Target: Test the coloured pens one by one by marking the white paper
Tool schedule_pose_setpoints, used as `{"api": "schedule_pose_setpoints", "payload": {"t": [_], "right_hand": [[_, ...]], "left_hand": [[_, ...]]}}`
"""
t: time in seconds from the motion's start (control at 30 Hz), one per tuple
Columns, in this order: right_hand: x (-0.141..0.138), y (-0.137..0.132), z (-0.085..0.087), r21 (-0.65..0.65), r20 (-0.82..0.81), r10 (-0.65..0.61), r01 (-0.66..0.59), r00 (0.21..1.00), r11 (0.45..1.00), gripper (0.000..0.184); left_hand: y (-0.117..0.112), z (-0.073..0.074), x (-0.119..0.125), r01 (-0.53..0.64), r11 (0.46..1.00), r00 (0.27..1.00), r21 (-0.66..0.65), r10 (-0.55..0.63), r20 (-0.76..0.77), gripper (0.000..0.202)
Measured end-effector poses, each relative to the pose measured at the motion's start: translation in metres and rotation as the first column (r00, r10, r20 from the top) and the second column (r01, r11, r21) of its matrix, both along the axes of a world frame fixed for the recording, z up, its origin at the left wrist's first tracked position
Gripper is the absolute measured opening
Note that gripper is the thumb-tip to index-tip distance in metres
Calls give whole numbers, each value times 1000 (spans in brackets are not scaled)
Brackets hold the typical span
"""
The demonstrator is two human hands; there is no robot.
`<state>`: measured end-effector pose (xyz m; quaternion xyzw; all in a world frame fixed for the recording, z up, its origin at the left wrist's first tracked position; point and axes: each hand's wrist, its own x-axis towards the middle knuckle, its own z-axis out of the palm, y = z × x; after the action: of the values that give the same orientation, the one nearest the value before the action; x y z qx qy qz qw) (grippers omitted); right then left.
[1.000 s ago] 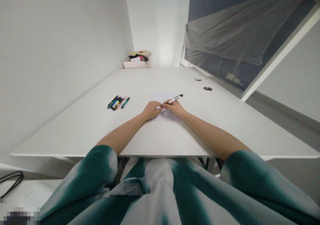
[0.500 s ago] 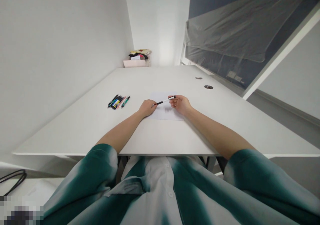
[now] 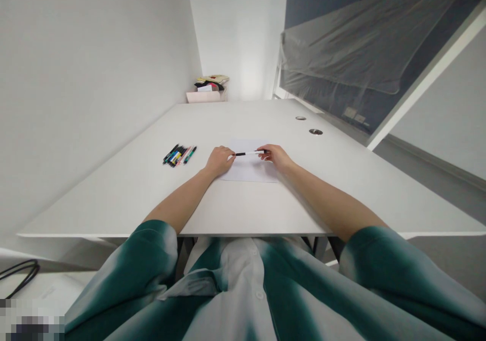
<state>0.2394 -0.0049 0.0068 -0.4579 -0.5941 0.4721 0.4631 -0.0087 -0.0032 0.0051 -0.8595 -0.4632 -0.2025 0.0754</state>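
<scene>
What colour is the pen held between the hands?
White with black ends: the pen, in the head view.

Office-like: white desk [image 3: 243, 207], dark partition [image 3: 330, 7]

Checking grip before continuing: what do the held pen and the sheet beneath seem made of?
Pen: probably plastic; smooth-looking, evenly white barrel, black ends, gloss too small to judge. Sheet: likely paper; matte white, thin flat edge, no glare.
</scene>
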Motion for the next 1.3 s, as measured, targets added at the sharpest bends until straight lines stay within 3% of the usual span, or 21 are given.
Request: {"api": "schedule_pose_setpoints", "payload": {"t": [0.03,0.1,0.2,0.33,0.6,0.7,0.83,0.93,1.03,1.17,1.3], "right_hand": [[0,-1,-1,87,166,-4,-11,986,996,25],[0,-5,-3,239,472,-26,-99,881,966,20],[-3,-11,-6,319,693,-54,-239,719,917,25],[-9,-16,-5,332,742,-51,-300,669,894,30],[-6,-10,0,393,771,-112,-330,627,858,22],[8,0,0,383,784,-192,-217,590,898,21],[43,13,-2,280,831,-304,121,467,952,20],[72,17,-5,225,840,-405,447,361,866,22],[95,18,-8,206,822,-483,636,300,744,22],[112,18,-11,192,789,-539,714,295,673,21],[116,22,-14,184,759,-566,729,321,659,21]], "left_hand": [[-1,1,-1,-4,1000,1000,1,4,-14,29],[-2,1,-2,-9,1000,999,-5,9,-39,30],[-2,0,-1,-2,1000,997,-21,1,-74,31],[-3,0,0,8,1000,996,-18,-9,-86,32],[-6,0,3,5,998,999,-70,-8,-35,37],[-4,-3,1,-34,997,999,-69,34,-3,45],[-1,-7,-3,-66,993,998,-102,67,5,44],[0,-7,-3,-81,989,996,-121,83,19,41],[-1,-6,-3,-86,987,995,-137,90,28,39],[-1,-5,-4,-107,982,994,-157,110,12,39],[2,-8,-6,-97,979,995,-182,90,-46,43]]}}
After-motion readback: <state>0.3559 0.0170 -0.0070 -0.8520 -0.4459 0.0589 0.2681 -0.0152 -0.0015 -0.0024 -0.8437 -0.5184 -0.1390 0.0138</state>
